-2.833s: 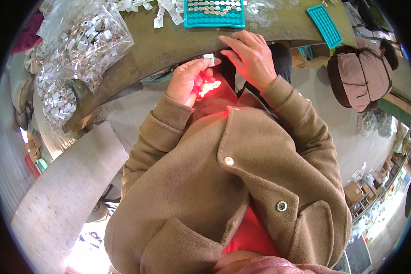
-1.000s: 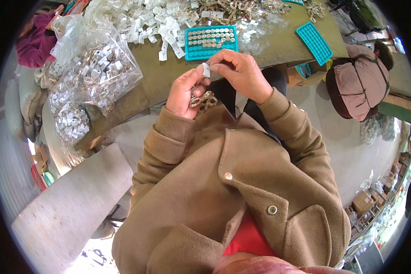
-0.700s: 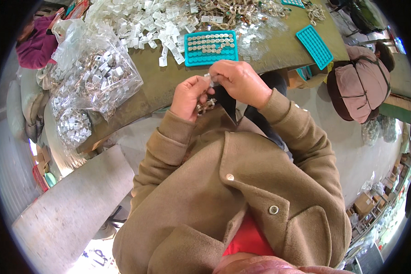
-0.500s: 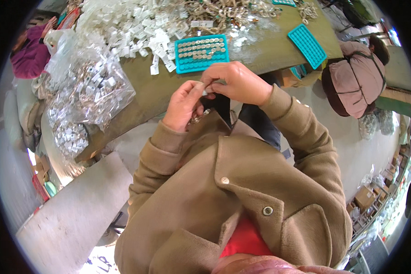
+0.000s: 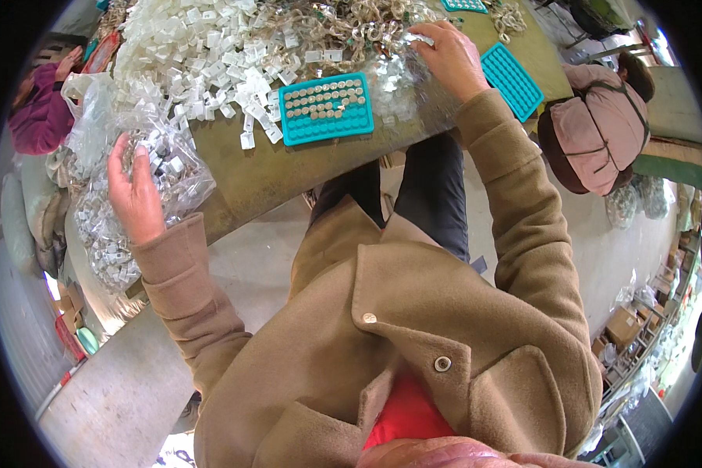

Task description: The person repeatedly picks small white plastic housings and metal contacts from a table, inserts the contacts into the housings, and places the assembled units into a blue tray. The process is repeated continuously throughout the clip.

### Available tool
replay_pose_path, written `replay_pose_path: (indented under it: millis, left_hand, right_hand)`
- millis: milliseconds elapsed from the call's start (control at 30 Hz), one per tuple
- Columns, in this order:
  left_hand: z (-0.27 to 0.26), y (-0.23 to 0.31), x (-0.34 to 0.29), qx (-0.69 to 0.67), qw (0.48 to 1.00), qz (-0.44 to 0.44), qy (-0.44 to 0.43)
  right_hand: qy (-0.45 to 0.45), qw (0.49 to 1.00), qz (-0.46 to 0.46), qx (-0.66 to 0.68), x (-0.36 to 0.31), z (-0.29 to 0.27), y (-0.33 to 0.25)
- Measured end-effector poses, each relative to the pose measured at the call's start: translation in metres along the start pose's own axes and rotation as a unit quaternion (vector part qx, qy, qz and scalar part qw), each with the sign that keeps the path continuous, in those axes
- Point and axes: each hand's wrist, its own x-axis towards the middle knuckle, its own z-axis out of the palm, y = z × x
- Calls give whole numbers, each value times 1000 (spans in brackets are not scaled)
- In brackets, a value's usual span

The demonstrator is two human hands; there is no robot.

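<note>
Clock read over the whole view, twelve at the top. Just short of twelve, a teal tray is seen part filled: upper rows taken up by round metal discs, a broken row below, the lowest cups showing only teal; fill judged at about half or a little over. At half past one, a second tray shows no discs that can be made out. Much loose stock judged unworked: white boxes heaped on the surface towards eleven, beige loops tangled near twelve. Towards ten, a plastic bag is packed with white boxes and loops, taken as finished work. Left hand is held between nine and ten, over the bag, fingers up towards twelve, thumb parted, nothing seen gripped; judged released, though contact with the bag cannot be told. Right hand is stretched to one o'clock, forearm nearly straight, fingers aimed between ten and eleven; a small whitish piece seems pinched at the fingertips, beside the scattered clear wrappers.
</note>
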Motion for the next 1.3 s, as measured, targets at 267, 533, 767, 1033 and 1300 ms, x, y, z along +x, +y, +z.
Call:
replay_pose_path:
  millis: [267,533,767,1033,1300]
  left_hand:
    - [60,46,-66,-278,950,-108,-99]
    - [110,62,-106,-400,845,-215,-281]
    - [110,68,-105,-389,851,-235,-263]
    - [111,86,-109,-367,898,-81,-229]
    - [114,64,-116,-299,925,-117,-204]
  right_hand:
    - [9,1000,9,17,7,18,7]
    - [117,987,-108,0,13,19,11]
    - [40,984,-24,172,5,-9,-27]
    - [-183,901,-50,389,-37,-24,-106]
    - [-188,845,-9,500,-70,-13,-135]
